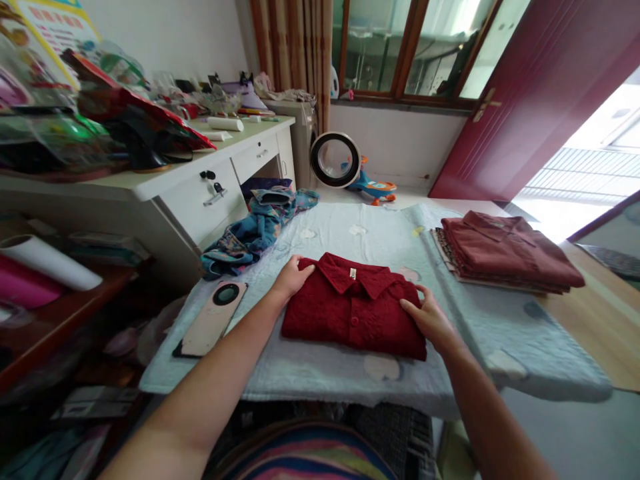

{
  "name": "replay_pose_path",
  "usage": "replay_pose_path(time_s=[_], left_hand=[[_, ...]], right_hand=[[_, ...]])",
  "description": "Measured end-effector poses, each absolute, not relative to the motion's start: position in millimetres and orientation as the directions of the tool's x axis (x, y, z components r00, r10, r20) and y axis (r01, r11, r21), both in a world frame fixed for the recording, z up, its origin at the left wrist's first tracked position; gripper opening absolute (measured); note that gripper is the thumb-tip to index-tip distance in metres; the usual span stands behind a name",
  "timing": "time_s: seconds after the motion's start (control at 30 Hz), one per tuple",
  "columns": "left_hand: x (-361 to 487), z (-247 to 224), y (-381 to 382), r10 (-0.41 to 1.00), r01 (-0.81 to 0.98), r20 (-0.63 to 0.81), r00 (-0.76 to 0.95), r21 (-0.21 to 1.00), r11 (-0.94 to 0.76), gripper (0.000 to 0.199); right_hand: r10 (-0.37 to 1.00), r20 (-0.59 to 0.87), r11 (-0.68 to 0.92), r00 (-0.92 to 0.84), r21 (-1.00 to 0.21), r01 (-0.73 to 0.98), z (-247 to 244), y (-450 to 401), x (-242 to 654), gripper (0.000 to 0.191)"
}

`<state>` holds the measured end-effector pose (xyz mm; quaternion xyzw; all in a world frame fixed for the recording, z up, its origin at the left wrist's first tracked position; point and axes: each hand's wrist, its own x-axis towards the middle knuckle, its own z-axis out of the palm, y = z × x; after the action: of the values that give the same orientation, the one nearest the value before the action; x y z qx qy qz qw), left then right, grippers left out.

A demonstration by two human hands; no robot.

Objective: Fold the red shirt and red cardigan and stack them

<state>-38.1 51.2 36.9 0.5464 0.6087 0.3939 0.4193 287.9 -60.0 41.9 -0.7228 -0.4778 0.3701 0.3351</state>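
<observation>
A dark red collared shirt [353,317], folded into a flat rectangle with its collar away from me, lies on the pale blue cloth [355,223] that covers the table. My left hand [294,275] grips its upper left corner, thumb on top and the other fingers mostly hidden behind the edge. At the upper right edge, my right hand [425,313] pinches the fabric between thumb and fingers. To the right sits a stack of folded clothes [510,250] with a brownish-red shirt on top.
A phone [213,319] lies left of my left forearm. Behind it is a crumpled blue patterned garment [255,230]. A cluttered white desk [200,200] stands at the left, and an open washing machine door [335,160] shows behind the table.
</observation>
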Motion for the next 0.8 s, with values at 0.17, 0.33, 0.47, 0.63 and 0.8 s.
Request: replay_pose_path(time_s=[0.17, 0.33, 0.47, 0.63, 0.8], left_hand=[[-34, 43, 38, 0.974, 0.823, 0.220, -0.059, 0.563, -0.078, 0.046], [3, 71, -16, 0.873, 0.829, 0.379, 0.307, 0.344, -0.441, 0.035], [31, 62, -47, 0.846, 0.829, 0.350, 0.403, 0.253, -0.499, 0.070], [38, 40, -50, 0.891, 0.878, 0.283, 0.354, 0.229, -0.421, 0.095], [37, 31, -48, 0.906, 0.887, 0.204, 0.372, 0.210, -0.412, 0.092]], right_hand=[[0.951, 0.173, -0.164, 0.255, -0.416, 0.895, 48, -64, 282, 0.056], [0.933, 0.358, 0.208, -0.045, -0.429, 0.879, 82, -52, 240, 0.031], [0.932, 0.280, 0.328, -0.228, -0.390, 0.861, 81, -26, 214, 0.028], [0.941, 0.140, 0.338, -0.309, -0.337, 0.879, 69, -1, 208, 0.018], [0.972, 0.181, 0.200, -0.149, -0.309, 0.930, 58, 0, 203, 0.018]])
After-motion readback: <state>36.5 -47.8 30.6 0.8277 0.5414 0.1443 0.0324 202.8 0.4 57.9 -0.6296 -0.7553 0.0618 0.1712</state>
